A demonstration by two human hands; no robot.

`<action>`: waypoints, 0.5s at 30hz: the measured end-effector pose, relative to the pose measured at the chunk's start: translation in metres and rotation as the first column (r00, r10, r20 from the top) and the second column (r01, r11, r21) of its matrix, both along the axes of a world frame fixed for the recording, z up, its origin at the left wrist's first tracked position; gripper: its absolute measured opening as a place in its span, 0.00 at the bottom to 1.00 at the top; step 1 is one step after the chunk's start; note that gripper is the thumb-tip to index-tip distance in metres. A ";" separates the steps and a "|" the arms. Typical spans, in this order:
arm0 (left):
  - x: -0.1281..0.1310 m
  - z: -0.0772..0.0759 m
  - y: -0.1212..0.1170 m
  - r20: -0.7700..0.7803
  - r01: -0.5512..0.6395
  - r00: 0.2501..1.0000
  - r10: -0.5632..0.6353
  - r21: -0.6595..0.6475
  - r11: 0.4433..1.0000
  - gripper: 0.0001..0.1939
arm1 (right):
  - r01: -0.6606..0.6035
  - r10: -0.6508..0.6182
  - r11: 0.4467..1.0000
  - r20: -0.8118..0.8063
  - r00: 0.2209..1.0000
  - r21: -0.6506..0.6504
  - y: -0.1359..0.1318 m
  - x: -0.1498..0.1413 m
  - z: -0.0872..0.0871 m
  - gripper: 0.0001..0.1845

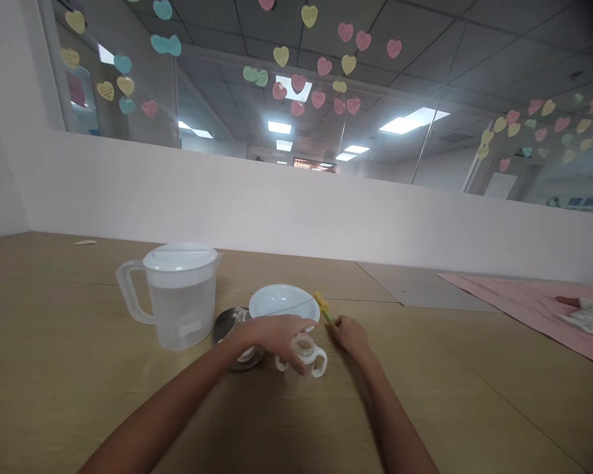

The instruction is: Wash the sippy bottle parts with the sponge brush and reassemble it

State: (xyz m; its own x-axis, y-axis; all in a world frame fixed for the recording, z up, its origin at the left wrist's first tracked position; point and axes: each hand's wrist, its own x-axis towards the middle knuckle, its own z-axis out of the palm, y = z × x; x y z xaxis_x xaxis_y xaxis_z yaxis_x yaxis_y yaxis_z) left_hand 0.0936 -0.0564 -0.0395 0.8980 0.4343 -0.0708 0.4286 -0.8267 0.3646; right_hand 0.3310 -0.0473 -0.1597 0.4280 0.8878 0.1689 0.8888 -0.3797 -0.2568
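In the head view a clear baby bottle (304, 346) with two white side handles stands uncapped on the table. My left hand (279, 334) is around it from the left, thumb across the front and fingers behind the open neck. The fingers of my right hand (350, 334) are closed on the green stem of a yellow-headed stick (322, 304), close to the tabletop. That yellow head lies by the right rim of a white bowl (271, 291), just behind the bottle. Left of the bottle, partly under my left forearm, is a round metal dish (222, 322) with small clear and white parts in it.
A lidded translucent pitcher (182, 306) holding clear liquid stands on the left. At the far right a pink cloth (504, 296) lies on the table (449, 395) with a patterned fabric item (590, 317) on it. A white wall (277, 204) with windows rises behind.
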 end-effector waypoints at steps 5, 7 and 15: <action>-0.031 0.020 0.033 0.065 -0.279 0.960 0.271 0.187 0.942 0.16 | 0.034 -0.031 0.960 -0.014 0.999 0.278 -0.001 -0.007 0.008 0.16; -0.041 0.015 0.050 0.019 -0.411 0.906 0.422 0.273 0.870 0.11 | 0.002 0.001 0.929 -0.007 1.000 0.370 0.000 -0.011 0.011 0.16; -0.049 -0.052 0.108 -0.053 -0.538 0.809 0.586 0.338 0.772 0.15 | -0.103 0.078 0.927 0.084 0.993 0.362 0.015 -0.028 0.033 0.14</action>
